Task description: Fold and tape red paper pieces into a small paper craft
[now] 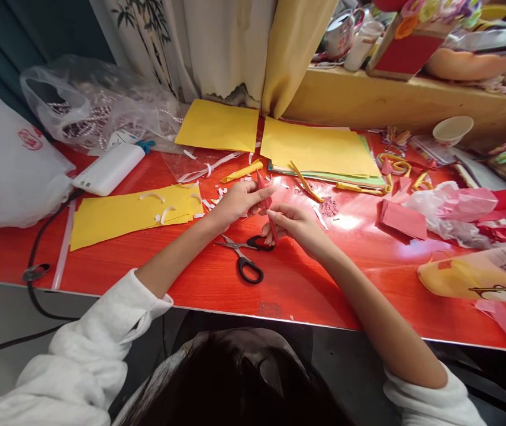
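Note:
Both hands meet above the middle of the red table (181, 260). My left hand (246, 198) pinches a folded piece of red paper (264, 195), its pointed tip sticking up past the fingers. Just to the right and nearer, my right hand (295, 223) is closed on a thin red strip (273, 229) that slants down from the fingertips. Whether strip and folded piece are joined is hidden by the fingers. Below the hands lie black-handled scissors (246, 255) with their blades apart. White paper scraps (222, 192) are scattered beyond my left hand.
Yellow sheets (319, 145) are stacked at the back, with cut yellow pieces (132, 213) at left. A white power bank (109, 168) and plastic bags (8, 160) stand far left. Red paper squares (401, 220), crumpled tissue (452, 207) and a yellow packet (479, 272) lie right.

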The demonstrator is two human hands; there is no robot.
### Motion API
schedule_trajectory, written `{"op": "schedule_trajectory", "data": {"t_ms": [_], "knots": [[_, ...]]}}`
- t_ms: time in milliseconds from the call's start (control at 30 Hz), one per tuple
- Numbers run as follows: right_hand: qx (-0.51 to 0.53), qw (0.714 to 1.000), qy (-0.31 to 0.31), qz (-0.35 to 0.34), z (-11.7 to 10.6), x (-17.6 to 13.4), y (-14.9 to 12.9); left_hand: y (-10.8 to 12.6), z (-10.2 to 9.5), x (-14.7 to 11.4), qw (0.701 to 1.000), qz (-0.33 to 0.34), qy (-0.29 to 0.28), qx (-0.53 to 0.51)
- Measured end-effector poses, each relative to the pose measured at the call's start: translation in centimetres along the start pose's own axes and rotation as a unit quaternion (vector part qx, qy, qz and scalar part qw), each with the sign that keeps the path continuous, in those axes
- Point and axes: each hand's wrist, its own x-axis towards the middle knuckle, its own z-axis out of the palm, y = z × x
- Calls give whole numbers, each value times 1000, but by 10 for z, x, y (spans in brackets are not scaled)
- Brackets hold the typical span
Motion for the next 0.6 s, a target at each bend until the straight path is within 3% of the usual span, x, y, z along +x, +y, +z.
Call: {"op": "schedule_trajectory", "data": {"t_ms": [167,600], "knots": [[-26,996,67,-54,-1,2,3,-3,2,0,999,-2,9,51],[-28,995,50,-79,-1,7,14,-4,5,-3,981,65,21,184]]}}
